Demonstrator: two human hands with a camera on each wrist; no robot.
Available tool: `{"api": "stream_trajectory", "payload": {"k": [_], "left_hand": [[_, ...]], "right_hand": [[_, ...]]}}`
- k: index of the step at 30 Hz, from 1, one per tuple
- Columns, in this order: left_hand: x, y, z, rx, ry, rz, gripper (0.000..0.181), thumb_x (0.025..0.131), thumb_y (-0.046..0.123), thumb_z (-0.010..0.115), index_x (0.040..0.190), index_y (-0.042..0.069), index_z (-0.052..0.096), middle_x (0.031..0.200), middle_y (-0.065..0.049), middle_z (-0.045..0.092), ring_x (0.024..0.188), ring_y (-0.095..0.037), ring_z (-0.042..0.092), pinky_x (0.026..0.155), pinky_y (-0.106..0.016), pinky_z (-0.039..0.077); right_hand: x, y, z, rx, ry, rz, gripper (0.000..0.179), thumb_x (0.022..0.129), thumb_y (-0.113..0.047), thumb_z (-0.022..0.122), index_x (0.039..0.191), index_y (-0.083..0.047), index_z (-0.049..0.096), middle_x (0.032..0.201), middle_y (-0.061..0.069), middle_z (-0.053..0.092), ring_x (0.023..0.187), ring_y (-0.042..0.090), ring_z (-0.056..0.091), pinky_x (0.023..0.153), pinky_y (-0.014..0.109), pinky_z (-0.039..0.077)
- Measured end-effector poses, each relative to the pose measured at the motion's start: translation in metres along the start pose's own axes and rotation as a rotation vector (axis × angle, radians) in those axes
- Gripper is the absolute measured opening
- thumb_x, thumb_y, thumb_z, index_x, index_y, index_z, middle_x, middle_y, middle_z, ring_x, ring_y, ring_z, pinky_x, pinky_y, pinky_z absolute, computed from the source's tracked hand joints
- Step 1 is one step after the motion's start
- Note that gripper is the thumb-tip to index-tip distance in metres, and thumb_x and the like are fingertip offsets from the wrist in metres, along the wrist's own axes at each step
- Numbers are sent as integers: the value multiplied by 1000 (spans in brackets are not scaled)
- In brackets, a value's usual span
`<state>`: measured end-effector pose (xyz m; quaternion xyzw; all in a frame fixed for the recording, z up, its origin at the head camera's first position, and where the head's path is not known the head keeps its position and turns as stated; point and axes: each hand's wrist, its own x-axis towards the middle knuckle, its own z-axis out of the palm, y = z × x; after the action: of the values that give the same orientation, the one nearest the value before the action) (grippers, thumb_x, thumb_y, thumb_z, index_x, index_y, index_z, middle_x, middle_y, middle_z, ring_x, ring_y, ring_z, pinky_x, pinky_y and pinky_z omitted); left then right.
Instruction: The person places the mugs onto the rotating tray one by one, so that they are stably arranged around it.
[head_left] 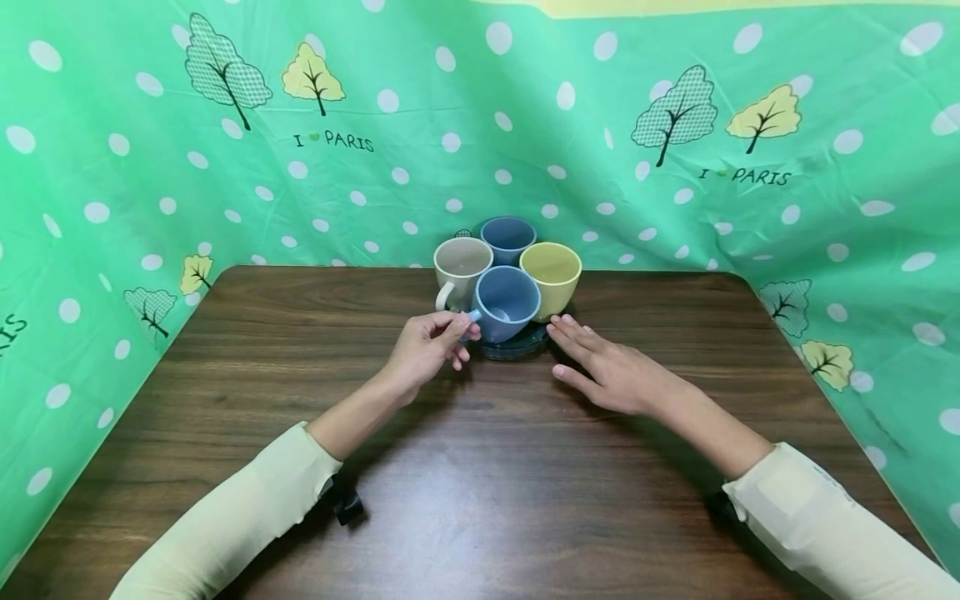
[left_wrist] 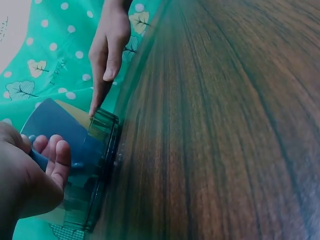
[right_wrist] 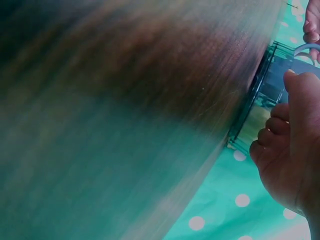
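Observation:
My left hand (head_left: 429, 350) pinches the handle of the front blue mug (head_left: 507, 304) between thumb and fingers. This mug sits at a dark see-through round tray (head_left: 513, 352), behind the tray's low wall in the left wrist view. My right hand (head_left: 611, 371) reaches in from the right with its fingers straight, the tips at the tray's edge below the yellow mug (head_left: 551, 275). Whether they touch the mug or only the tray, I cannot tell. A pale grey mug (head_left: 462, 258) stands at the left, its handle facing me. Behind the others is a second blue mug (head_left: 508, 236), partly hidden.
The brown wood-grain table (head_left: 480, 467) extends toward me from the mugs. Behind it hangs a green polka-dot cloth (head_left: 480, 108) printed with trees, close to the rear mug. A small black object (head_left: 349, 507) shows beneath the left sleeve.

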<state>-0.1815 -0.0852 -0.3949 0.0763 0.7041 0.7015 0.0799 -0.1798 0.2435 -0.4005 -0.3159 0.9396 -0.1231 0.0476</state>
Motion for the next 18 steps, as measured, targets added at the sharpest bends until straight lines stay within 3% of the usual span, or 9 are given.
{"api": "stream_trajectory", "payload": {"k": [3,9,14,18], "left_hand": [[-1,2,0,47,66,11,31,116,17,66,126,-10,78,119,-28,81,68,-8,70,63,-21,61],[-8,5,-4,199,222,128,18,108,14,79,115,-2,83,102,-33,80,68,-25,76,61,-27,66],[-13,5,-11,234,250,177,16,106,13,82,116,2,82,102,-25,84,79,-46,80,61,-24,65],[-12,4,-15,230,256,169,16,105,12,83,117,2,82,102,-21,84,82,-47,80,61,-23,65]], "right_hand": [[0,-1,0,1,3,-4,72,120,-42,56,178,-7,33,188,18,25,174,42,28,138,64,35],[1,-1,1,-5,4,-8,71,120,-42,55,178,-7,33,188,17,24,174,41,27,138,64,35],[1,-1,1,-4,5,-5,71,120,-42,55,178,-6,33,188,18,24,174,42,27,138,64,35],[1,-1,1,-1,5,0,71,120,-41,56,178,-6,32,188,18,25,174,42,27,138,64,35]]}}
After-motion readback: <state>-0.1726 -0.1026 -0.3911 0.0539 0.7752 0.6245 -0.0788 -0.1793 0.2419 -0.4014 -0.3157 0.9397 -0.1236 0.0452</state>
